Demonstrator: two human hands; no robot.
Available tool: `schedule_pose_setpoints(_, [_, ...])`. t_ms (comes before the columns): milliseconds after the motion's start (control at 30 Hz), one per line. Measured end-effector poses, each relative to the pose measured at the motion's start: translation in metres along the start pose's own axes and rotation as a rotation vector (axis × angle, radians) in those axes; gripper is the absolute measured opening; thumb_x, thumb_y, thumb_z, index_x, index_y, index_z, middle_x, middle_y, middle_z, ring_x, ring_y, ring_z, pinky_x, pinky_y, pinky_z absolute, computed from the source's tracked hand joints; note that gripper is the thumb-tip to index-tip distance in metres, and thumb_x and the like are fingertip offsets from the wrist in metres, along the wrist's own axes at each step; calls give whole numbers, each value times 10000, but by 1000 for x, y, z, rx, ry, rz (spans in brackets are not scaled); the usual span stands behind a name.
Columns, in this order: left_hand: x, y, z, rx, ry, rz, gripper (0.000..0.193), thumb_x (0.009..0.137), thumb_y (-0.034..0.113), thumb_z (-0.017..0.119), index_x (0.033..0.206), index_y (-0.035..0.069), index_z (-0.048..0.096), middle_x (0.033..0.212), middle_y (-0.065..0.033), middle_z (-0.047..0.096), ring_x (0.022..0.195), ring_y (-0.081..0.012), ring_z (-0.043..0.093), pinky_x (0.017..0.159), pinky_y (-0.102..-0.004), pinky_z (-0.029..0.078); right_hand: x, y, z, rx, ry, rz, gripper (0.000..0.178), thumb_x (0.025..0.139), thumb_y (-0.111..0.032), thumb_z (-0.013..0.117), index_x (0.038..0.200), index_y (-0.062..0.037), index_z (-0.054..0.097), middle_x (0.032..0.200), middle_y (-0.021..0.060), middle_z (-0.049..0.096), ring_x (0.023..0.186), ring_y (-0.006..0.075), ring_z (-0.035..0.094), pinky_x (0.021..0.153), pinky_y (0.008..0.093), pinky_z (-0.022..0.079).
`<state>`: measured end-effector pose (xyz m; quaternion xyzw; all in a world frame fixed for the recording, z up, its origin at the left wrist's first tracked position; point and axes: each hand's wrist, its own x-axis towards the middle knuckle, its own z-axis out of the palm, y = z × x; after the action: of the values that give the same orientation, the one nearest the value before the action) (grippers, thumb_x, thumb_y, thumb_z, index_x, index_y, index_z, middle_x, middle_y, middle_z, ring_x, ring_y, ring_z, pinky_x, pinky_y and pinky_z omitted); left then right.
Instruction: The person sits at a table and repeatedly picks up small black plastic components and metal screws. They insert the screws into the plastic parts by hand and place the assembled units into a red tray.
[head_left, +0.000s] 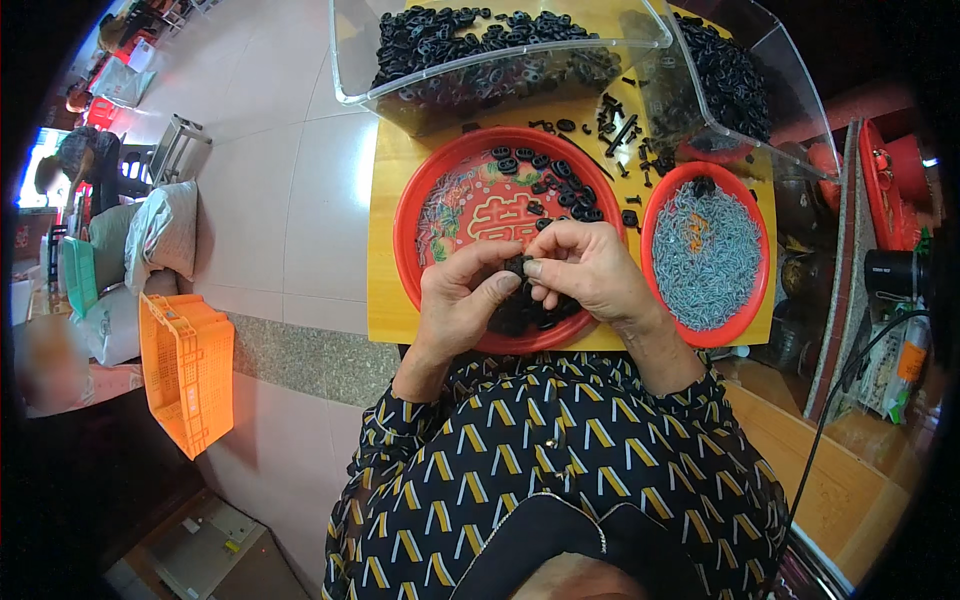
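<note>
Over the near half of a round red tray (408,215), both hands meet with bent, pinching fingers. My left hand (462,295) and my right hand (588,272) share a small black plastic part (517,266), mostly hidden by the fingertips. Right below them lies a pile of black parts (520,312) in the tray. Along its far right side are loose black oval pieces (570,190) with holes through them, and at its left a scatter of small silver screws (432,225). Whether a screw is between my fingers cannot be made out.
A red oval tray (765,255) full of silver screws (705,270) stands right. Two clear plastic bins (365,98) (735,150) of black parts sit at the back of the yellow table (390,310). Black bolts (622,135) lie between. An orange crate (185,370) is left.
</note>
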<state>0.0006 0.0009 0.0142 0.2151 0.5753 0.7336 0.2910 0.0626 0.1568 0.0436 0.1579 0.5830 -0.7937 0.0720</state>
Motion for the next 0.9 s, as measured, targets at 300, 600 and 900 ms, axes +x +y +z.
schedule_pose_setpoints(300, [-2, 0, -4, 20, -11, 39, 230, 780, -16, 559, 1009, -33, 552, 880, -70, 605, 801, -104, 561, 710, -220, 456, 5, 9, -5, 127, -105, -22, 91, 772, -52, 602, 832, 5, 563, 695, 30, 565, 586, 82, 556, 509, 192, 477])
schedule_pose_setpoints(600, [-3, -2, -2, 117, -53, 156, 244, 783, 15, 576, 1015, -49, 540, 928, -88, 589, 829, -132, 559, 741, -241, 453, 9, 20, -7, 233, -182, -76, 163, 745, -72, 640, 856, -7, 540, 740, 21, 548, 649, 94, 562, 552, 213, 503])
schedule_pose_setpoints(900, [-1, -2, 6, 206, 28, 284, 213, 743, -58, 564, 956, -46, 566, 832, -80, 586, 757, -128, 559, 672, -231, 451, 12, 18, -6, 199, -215, -73, 135, 768, -79, 615, 846, -3, 536, 734, 21, 543, 655, 96, 564, 560, 215, 504])
